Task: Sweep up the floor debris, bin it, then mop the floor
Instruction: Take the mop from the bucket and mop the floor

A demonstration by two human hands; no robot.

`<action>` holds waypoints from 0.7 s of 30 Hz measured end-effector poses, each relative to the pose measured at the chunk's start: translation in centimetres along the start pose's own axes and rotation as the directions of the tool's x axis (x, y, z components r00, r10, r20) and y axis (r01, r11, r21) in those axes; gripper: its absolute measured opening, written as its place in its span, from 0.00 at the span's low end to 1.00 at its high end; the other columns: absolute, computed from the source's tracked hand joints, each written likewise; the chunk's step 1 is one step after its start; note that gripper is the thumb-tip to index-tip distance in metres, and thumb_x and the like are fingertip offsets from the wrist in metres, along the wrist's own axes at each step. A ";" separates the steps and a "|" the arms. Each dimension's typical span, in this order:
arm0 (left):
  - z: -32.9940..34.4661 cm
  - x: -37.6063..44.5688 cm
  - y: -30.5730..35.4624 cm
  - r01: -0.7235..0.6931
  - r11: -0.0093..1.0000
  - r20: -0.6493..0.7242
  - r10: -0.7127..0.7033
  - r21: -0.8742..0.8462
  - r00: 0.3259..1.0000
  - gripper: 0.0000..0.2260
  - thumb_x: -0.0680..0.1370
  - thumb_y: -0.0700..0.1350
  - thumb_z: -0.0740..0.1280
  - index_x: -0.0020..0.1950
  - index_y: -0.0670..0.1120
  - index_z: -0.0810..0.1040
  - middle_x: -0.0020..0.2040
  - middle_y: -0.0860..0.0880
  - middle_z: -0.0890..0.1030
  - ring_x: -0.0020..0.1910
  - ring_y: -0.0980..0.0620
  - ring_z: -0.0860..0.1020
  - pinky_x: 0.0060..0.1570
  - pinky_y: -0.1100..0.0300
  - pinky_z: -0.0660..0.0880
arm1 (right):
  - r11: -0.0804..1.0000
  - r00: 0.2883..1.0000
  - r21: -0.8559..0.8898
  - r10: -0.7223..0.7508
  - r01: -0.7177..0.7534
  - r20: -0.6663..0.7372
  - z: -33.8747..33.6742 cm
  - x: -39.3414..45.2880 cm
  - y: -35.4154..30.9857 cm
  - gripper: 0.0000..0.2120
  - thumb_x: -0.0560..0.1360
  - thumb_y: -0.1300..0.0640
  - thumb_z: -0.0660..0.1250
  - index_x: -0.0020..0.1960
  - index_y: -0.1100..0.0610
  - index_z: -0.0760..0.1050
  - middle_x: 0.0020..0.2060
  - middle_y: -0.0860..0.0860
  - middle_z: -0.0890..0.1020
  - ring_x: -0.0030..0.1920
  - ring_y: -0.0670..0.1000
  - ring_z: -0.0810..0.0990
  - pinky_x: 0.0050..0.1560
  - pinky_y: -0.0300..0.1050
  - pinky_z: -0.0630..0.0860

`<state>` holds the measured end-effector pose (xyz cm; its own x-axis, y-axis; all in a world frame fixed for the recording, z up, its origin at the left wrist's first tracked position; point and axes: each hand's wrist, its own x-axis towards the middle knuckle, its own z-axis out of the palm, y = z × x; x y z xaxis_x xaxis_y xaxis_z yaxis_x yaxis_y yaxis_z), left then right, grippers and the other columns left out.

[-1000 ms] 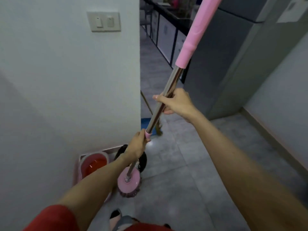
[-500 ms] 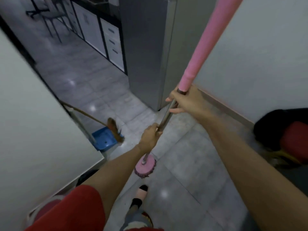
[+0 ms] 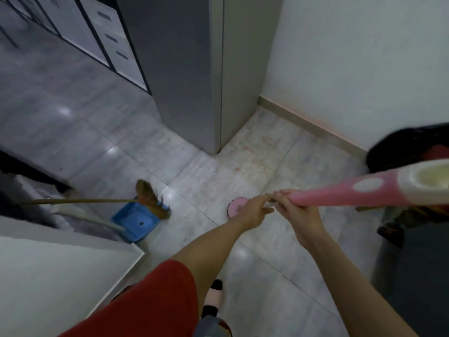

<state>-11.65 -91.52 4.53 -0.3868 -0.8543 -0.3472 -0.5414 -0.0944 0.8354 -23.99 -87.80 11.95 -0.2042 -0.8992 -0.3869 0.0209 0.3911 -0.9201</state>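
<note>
I hold a pink mop [image 3: 340, 197] with both hands. My left hand [image 3: 254, 210] grips the metal shaft low down, and my right hand [image 3: 295, 211] grips just behind it, where the pink sleeve begins. The round pink mop head [image 3: 234, 206] rests on the grey tiled floor, partly hidden by my left hand. The handle's white end points toward the camera at the right. Faint reddish stains [image 3: 252, 156] mark the tiles beyond the mop head, near the cabinet corner.
A brown broom [image 3: 150, 201] leans over a blue dustpan [image 3: 134, 220] at the left, by a white wall corner [image 3: 73, 263]. A tall grey cabinet [image 3: 194, 69] stands ahead. A black and red bag [image 3: 408, 152] and a dark bin [image 3: 413, 263] are at the right.
The view has turned right, away from the red bucket. The mop left the bucket and now sits on the floor farther out. The handle has tilted down toward the camera, and my hands are closer together.
</note>
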 end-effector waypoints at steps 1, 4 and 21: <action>0.5 0.6 0.1 0.002 1.000 0.025 -0.002 -0.007 1.000 0.16 0.80 0.39 0.61 0.69 0.45 0.71 0.66 0.42 0.75 0.63 0.48 0.74 0.57 0.69 0.71 | 1.000 1.000 0.014 0.000 0.000 0.030 -0.7 0.1 0.4 0.05 0.73 0.63 0.72 0.49 0.59 0.79 0.46 0.59 0.82 0.51 0.57 0.83 0.58 0.56 0.79; 2.3 1.6 0.2 -0.007 0.997 0.062 0.002 0.077 0.998 0.18 0.79 0.41 0.63 0.70 0.43 0.70 0.67 0.41 0.74 0.66 0.44 0.72 0.65 0.57 0.67 | 0.999 0.992 -0.023 -0.019 0.022 0.127 -3.6 -0.2 0.5 0.12 0.73 0.63 0.72 0.55 0.59 0.77 0.50 0.59 0.83 0.55 0.59 0.83 0.57 0.54 0.80; 12.6 -3.8 7.4 -0.299 0.951 -0.086 0.305 0.080 0.948 0.15 0.78 0.44 0.66 0.64 0.43 0.73 0.57 0.44 0.78 0.55 0.49 0.75 0.56 0.57 0.72 | 0.980 0.906 -0.001 0.183 -0.197 0.383 -19.1 -9.2 -5.8 0.21 0.68 0.71 0.71 0.61 0.65 0.78 0.56 0.62 0.83 0.54 0.62 0.83 0.47 0.48 0.83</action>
<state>-23.60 -82.52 6.71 -0.4677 -0.8831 -0.0378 -0.4591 0.2061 0.8641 -40.90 -78.01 22.00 0.1934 -0.8180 -0.5418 0.0599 0.5610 -0.8256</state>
